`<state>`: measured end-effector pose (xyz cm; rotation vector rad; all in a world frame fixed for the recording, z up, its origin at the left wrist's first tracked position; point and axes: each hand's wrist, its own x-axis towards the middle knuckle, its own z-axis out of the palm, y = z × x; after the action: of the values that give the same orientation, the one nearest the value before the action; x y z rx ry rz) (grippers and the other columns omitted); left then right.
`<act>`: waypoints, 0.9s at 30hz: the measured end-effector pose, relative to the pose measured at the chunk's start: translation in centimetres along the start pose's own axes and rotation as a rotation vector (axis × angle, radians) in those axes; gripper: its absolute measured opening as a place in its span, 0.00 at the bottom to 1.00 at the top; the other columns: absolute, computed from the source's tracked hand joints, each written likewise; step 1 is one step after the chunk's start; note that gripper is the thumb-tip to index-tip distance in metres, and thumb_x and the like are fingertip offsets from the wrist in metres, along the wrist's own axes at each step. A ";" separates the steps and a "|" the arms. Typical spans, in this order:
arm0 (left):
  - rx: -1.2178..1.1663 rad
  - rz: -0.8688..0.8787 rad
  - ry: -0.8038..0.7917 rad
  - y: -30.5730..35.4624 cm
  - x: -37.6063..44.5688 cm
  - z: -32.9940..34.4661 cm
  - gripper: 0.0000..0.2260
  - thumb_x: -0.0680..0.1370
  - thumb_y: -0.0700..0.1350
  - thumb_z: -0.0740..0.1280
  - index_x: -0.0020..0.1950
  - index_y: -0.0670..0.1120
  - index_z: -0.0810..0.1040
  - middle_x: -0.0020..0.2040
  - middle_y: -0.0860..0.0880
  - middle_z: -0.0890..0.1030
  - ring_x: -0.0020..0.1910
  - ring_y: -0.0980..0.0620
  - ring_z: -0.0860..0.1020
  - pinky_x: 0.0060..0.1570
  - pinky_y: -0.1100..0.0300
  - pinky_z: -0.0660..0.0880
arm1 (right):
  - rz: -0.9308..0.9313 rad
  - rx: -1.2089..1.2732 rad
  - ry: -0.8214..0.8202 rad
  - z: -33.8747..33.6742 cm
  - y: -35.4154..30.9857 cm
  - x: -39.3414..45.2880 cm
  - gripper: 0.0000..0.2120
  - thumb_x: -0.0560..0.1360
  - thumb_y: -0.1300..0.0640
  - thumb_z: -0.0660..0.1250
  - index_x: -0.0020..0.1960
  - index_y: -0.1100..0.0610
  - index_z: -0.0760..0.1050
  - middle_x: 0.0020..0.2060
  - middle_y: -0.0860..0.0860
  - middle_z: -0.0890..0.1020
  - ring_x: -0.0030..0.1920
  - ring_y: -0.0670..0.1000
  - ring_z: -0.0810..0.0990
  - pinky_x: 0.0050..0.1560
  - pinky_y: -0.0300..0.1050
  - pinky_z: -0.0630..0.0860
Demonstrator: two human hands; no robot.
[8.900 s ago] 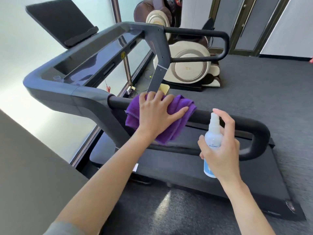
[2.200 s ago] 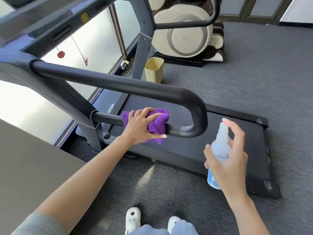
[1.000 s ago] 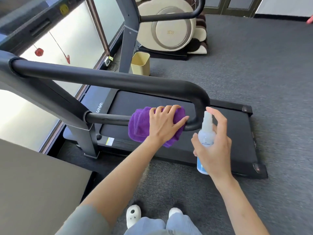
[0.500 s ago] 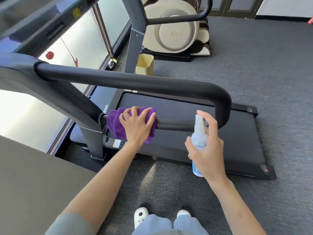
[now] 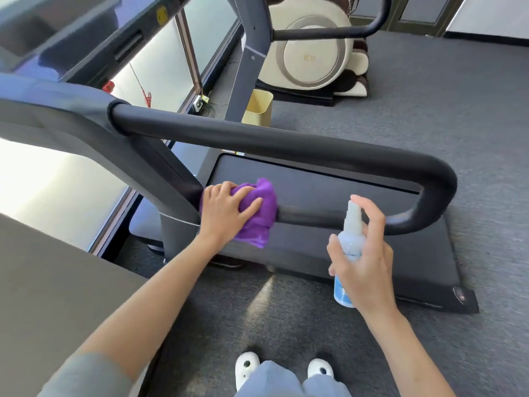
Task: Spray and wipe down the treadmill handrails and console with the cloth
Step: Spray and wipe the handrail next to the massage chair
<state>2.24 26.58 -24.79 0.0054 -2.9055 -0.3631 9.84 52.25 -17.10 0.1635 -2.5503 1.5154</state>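
Observation:
A black looped handrail (image 5: 286, 144) juts from the treadmill's grey upright (image 5: 160, 179). My left hand (image 5: 226, 210) grips a purple cloth (image 5: 257, 219) wrapped round the loop's lower bar (image 5: 315, 220), right where the bar meets the upright. My right hand (image 5: 363, 259) holds a clear spray bottle (image 5: 347, 245) upright just in front of that bar, index finger on the nozzle top. The console (image 5: 71, 35) runs across the top left, partly cut off. The far handrail (image 5: 329, 31) shows at the top.
The treadmill deck (image 5: 329, 190) lies on grey carpet below the rail. A beige bin (image 5: 257, 107) and a cream massage chair (image 5: 312, 53) stand beyond. A window wall runs along the left. A grey surface (image 5: 51, 296) fills the lower left. My white shoes (image 5: 246, 368) are at the bottom.
My left hand slid the cloth leftward along the lower bar, from near the loop's bend to the upright. My right hand with the bottle stayed beside the bar.

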 end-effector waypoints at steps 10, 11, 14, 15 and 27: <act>-0.025 0.069 -0.066 10.0 0.9 1.8 0.30 0.70 0.74 0.53 0.62 0.58 0.78 0.57 0.49 0.78 0.56 0.44 0.75 0.58 0.47 0.65 | 0.058 -0.074 0.036 -1.0 0.3 -0.8 0.28 0.71 0.53 0.65 0.67 0.34 0.62 0.56 0.57 0.82 0.43 0.64 0.83 0.54 0.60 0.79; -0.026 0.098 -0.070 10.9 1.0 1.9 0.30 0.71 0.74 0.55 0.62 0.57 0.77 0.57 0.49 0.78 0.56 0.43 0.75 0.57 0.47 0.66 | 0.056 -0.079 0.025 -0.9 0.1 -0.7 0.29 0.71 0.53 0.65 0.68 0.34 0.62 0.56 0.58 0.82 0.44 0.64 0.83 0.54 0.60 0.79; 0.004 0.143 -0.053 9.4 0.9 1.7 0.30 0.72 0.74 0.57 0.63 0.55 0.75 0.56 0.47 0.77 0.52 0.43 0.75 0.53 0.50 0.69 | 0.045 -0.076 0.012 -0.7 -0.5 -0.4 0.30 0.71 0.54 0.65 0.68 0.33 0.62 0.56 0.57 0.81 0.43 0.63 0.82 0.52 0.61 0.80; 0.011 0.152 -0.036 7.9 0.7 1.5 0.30 0.72 0.73 0.57 0.63 0.54 0.75 0.55 0.47 0.76 0.51 0.43 0.75 0.52 0.50 0.69 | 0.038 -0.073 0.016 -0.8 -0.6 -0.3 0.29 0.72 0.54 0.65 0.68 0.33 0.62 0.56 0.57 0.81 0.43 0.63 0.82 0.52 0.61 0.80; 0.046 -0.040 0.053 8.1 0.0 1.8 0.27 0.75 0.69 0.50 0.62 0.58 0.79 0.60 0.47 0.77 0.57 0.41 0.72 0.56 0.45 0.65 | 0.006 -0.086 0.073 -3.2 0.6 -1.5 0.29 0.72 0.56 0.66 0.67 0.34 0.62 0.49 0.52 0.81 0.34 0.59 0.81 0.41 0.56 0.81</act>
<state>2.07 34.83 -24.48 0.0797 -2.8642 -0.2976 11.51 55.42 -16.45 0.0879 -2.5546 1.3844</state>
